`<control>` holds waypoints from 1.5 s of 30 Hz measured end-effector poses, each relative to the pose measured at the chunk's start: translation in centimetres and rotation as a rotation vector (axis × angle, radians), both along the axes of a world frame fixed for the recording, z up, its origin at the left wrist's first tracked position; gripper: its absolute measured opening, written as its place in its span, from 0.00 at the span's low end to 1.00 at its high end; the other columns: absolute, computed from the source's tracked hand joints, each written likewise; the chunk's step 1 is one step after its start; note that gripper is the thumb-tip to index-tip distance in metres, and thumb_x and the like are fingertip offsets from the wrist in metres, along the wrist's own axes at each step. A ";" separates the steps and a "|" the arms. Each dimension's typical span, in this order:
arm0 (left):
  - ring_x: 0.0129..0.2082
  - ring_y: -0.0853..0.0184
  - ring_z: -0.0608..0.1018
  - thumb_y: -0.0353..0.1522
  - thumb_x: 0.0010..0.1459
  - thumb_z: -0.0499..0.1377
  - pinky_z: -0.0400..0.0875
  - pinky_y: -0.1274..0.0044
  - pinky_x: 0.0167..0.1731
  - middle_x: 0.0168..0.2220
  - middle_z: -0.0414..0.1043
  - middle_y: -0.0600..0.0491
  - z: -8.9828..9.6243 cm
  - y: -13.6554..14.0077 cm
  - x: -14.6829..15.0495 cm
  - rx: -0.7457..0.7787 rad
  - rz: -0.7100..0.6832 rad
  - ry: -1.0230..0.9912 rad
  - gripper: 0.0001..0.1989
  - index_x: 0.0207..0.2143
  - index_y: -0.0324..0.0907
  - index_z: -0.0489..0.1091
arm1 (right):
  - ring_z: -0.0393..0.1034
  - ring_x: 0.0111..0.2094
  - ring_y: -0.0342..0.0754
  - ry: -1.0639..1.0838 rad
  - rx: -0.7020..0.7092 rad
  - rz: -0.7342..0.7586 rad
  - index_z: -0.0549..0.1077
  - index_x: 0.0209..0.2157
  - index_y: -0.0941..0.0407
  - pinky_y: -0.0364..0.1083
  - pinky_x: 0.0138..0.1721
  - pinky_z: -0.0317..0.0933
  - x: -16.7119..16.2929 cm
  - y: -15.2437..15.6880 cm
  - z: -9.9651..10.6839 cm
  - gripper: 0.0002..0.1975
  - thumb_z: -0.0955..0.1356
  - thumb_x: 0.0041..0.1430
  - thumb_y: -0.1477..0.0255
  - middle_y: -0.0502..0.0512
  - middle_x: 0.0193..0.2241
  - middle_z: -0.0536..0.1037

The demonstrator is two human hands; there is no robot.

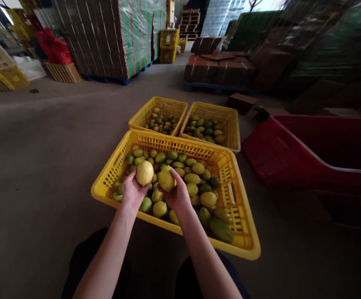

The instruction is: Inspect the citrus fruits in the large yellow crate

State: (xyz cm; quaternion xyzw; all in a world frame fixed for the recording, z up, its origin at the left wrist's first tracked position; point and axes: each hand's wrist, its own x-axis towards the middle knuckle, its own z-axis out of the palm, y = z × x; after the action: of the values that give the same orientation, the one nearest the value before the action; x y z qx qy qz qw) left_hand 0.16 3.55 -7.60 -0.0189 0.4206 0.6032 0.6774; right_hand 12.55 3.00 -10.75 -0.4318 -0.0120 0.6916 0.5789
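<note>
Above the near yellow crate I hold a lemon in each hand. My left hand is closed around a pale yellow lemon, its thumb along the left side. A second yellow lemon, slightly greener, sits in my right hand, with the thumb over its right side and the other fingers mostly hidden beneath. Loose green and yellow lemons cover the crate's bottom under both hands. A large dark green fruit lies in its near right corner.
Two more yellow crates, a left one and a right one, stand just beyond with lemons inside. To the right is a red bin. Wrapped box stacks and a low pallet of cartons stand farther back on the concrete floor.
</note>
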 end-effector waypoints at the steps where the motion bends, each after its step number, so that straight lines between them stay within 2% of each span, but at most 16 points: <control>1: 0.34 0.62 0.81 0.31 0.66 0.52 0.78 0.75 0.29 0.38 0.78 0.47 -0.1 0.1 0.0 0.008 -0.008 0.000 0.12 0.47 0.41 0.73 | 0.73 0.23 0.46 0.030 -0.018 -0.022 0.73 0.35 0.54 0.42 0.20 0.68 0.2 0.1 0.0 0.09 0.71 0.55 0.65 0.49 0.25 0.78; 4: 0.29 0.63 0.80 0.35 0.69 0.48 0.77 0.77 0.24 0.33 0.77 0.46 -0.5 0.2 0.1 -0.048 -0.065 -0.027 0.16 0.48 0.40 0.73 | 0.74 0.24 0.47 0.082 -0.017 -0.063 0.73 0.35 0.54 0.43 0.21 0.68 0.7 0.3 -0.2 0.10 0.70 0.58 0.61 0.51 0.25 0.79; 6: 0.27 0.64 0.80 0.37 0.69 0.47 0.76 0.78 0.21 0.31 0.76 0.46 -0.5 0.1 0.2 -0.100 -0.121 -0.066 0.17 0.47 0.39 0.72 | 0.75 0.24 0.46 0.102 0.011 -0.080 0.73 0.35 0.54 0.43 0.21 0.68 0.8 0.4 -0.3 0.09 0.69 0.59 0.63 0.50 0.25 0.80; 9: 0.23 0.66 0.78 0.42 0.67 0.52 0.70 0.82 0.16 0.28 0.74 0.48 -0.3 -0.1 0.2 -0.108 -0.174 -0.079 0.17 0.42 0.39 0.72 | 0.75 0.24 0.47 0.136 0.028 -0.105 0.73 0.34 0.53 0.45 0.23 0.71 0.8 0.4 -0.4 0.07 0.67 0.61 0.65 0.49 0.24 0.80; 12: 0.17 0.70 0.73 0.44 0.65 0.54 0.63 0.85 0.11 0.24 0.73 0.49 -0.1 -0.2 0.2 -0.091 -0.217 -0.063 0.18 0.40 0.37 0.72 | 0.74 0.21 0.47 0.138 0.013 -0.056 0.72 0.33 0.54 0.45 0.20 0.69 0.6 0.4 -0.6 0.09 0.66 0.61 0.63 0.50 0.22 0.79; 16: 0.18 0.67 0.75 0.39 0.67 0.48 0.71 0.81 0.15 0.25 0.75 0.45 -0.3 -0.2 0.5 -0.089 -0.244 -0.066 0.20 0.45 0.33 0.73 | 0.72 0.19 0.47 0.145 -0.090 -0.039 0.72 0.34 0.55 0.44 0.17 0.66 0.4 0.2 -0.6 0.13 0.62 0.65 0.62 0.51 0.21 0.78; 20: 0.22 0.65 0.80 0.33 0.67 0.49 0.77 0.76 0.21 0.31 0.78 0.49 -0.7 -0.2 1.0 -0.036 -0.190 -0.052 0.14 0.48 0.40 0.72 | 0.72 0.18 0.47 0.114 -0.134 0.008 0.73 0.34 0.56 0.42 0.15 0.64 0.3 -0.1 0.5 0.19 0.60 0.67 0.58 0.54 0.21 0.78; 24: 0.24 0.63 0.81 0.40 0.64 0.56 0.78 0.75 0.22 0.30 0.77 0.50 0.0 -0.4 1.1 -0.085 -0.153 -0.017 0.13 0.44 0.41 0.72 | 0.70 0.17 0.46 0.100 -0.076 0.038 0.73 0.33 0.56 0.40 0.13 0.61 0.5 -0.3 1.1 0.13 0.65 0.62 0.61 0.51 0.19 0.76; 27: 0.22 0.66 0.79 0.43 0.63 0.57 0.75 0.80 0.18 0.29 0.76 0.49 0.7 -0.6 0.7 -0.106 -0.175 -0.019 0.16 0.42 0.40 0.73 | 0.70 0.16 0.47 0.155 -0.070 0.084 0.72 0.31 0.56 0.41 0.12 0.60 0.7 -0.3 0.8 0.14 0.64 0.61 0.60 0.52 0.19 0.76; 30: 0.19 0.70 0.75 0.46 0.64 0.55 0.71 0.83 0.14 0.28 0.76 0.48 0.8 -0.7 0.4 -0.077 -0.203 -0.070 0.21 0.42 0.35 0.73 | 0.71 0.16 0.48 0.150 -0.125 0.091 0.71 0.32 0.55 0.42 0.14 0.62 0.7 -0.1 0.1 0.15 0.62 0.63 0.59 0.52 0.18 0.76; 34: 0.22 0.67 0.78 0.44 0.68 0.49 0.75 0.81 0.18 0.29 0.78 0.44 0.3 -0.6 0.4 -0.065 -0.232 -0.088 0.24 0.49 0.33 0.72 | 0.74 0.20 0.49 0.140 -0.162 0.008 0.71 0.36 0.56 0.45 0.19 0.68 0.5 0.1 -0.1 0.15 0.61 0.66 0.60 0.53 0.21 0.78; 37: 0.23 0.65 0.79 0.40 0.69 0.48 0.76 0.79 0.19 0.31 0.79 0.43 -0.1 -0.4 0.7 -0.069 -0.256 -0.072 0.23 0.53 0.33 0.71 | 0.74 0.20 0.47 0.198 -0.126 0.016 0.72 0.37 0.57 0.44 0.20 0.71 0.7 0.0 0.5 0.15 0.63 0.66 0.60 0.53 0.22 0.79; 41: 0.23 0.65 0.80 0.38 0.69 0.47 0.77 0.78 0.19 0.31 0.78 0.44 -0.2 -0.4 0.8 -0.085 -0.253 -0.068 0.22 0.54 0.34 0.70 | 0.75 0.20 0.46 0.265 -0.046 0.097 0.72 0.37 0.59 0.40 0.18 0.69 1.2 -0.1 1.3 0.12 0.65 0.65 0.64 0.57 0.24 0.80; 45: 0.24 0.65 0.80 0.38 0.69 0.48 0.78 0.78 0.21 0.31 0.78 0.44 -0.3 -0.4 0.6 -0.063 -0.233 -0.089 0.22 0.56 0.35 0.70 | 0.76 0.21 0.48 0.279 -0.026 0.119 0.72 0.37 0.58 0.39 0.15 0.69 1.6 0.0 1.3 0.12 0.65 0.67 0.63 0.58 0.25 0.81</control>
State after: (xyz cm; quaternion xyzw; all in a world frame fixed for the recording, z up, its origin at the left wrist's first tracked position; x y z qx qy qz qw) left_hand 0.79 3.17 -7.94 -0.0178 0.4083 0.5058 0.7597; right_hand 14.17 3.04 -9.42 -0.3373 0.0519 0.7781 0.5274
